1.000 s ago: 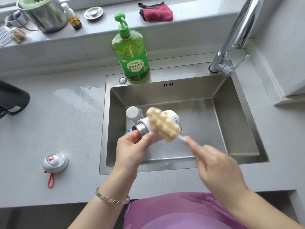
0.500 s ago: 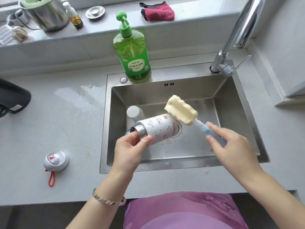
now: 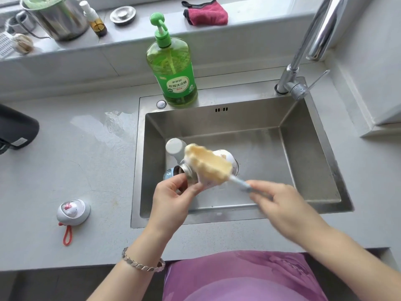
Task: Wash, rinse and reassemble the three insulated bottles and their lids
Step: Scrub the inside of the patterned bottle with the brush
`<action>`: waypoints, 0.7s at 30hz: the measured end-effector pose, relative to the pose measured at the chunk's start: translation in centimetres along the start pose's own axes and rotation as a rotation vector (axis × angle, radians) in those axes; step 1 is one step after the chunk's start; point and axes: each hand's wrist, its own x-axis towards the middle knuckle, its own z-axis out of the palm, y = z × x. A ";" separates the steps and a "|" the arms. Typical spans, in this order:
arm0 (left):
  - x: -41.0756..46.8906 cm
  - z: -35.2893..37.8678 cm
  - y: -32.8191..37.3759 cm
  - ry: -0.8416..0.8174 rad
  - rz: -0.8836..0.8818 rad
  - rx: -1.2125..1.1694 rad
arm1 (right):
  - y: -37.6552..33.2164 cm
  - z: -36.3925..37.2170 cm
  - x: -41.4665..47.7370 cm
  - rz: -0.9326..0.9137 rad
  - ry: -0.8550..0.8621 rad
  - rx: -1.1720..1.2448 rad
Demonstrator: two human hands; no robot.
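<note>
- Head view: your left hand (image 3: 173, 198) holds the white bottle (image 3: 227, 158) over the sink (image 3: 138, 161). Thumb and fingers are curled round its bare metal neck, and the bottle is tilted.
- Your right hand (image 3: 280, 205), blurred, grips the handle of the sponge brush (image 3: 208, 164). The sponge head crosses the bottle's side; contact cannot be told.
- A second bottle (image 3: 174, 146) sits in the sink's left part, just behind the held one.
- A lid (image 3: 72, 211) with a red loop rests on the counter (image 3: 86, 148), left of the sink.
- The soap bottle (image 3: 173, 68) stands on the sink's back rim.
</note>
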 end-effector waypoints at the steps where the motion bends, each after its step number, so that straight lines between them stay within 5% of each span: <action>1: -0.1 -0.2 -0.1 -0.019 0.024 0.035 | 0.5 -0.7 0.9 0.054 0.036 -0.017; 6: -0.1 -0.9 -1.0 -0.100 0.285 0.342 | -0.9 -0.9 0.2 -0.048 -0.105 0.014; 11: 0.3 -1.7 -1.7 -0.196 0.569 0.497 | 0.1 -2.3 1.5 0.067 -0.089 0.008; 21: 0.4 -1.5 -2.0 -0.232 0.595 0.503 | -1.0 -1.3 0.9 0.032 -0.207 0.172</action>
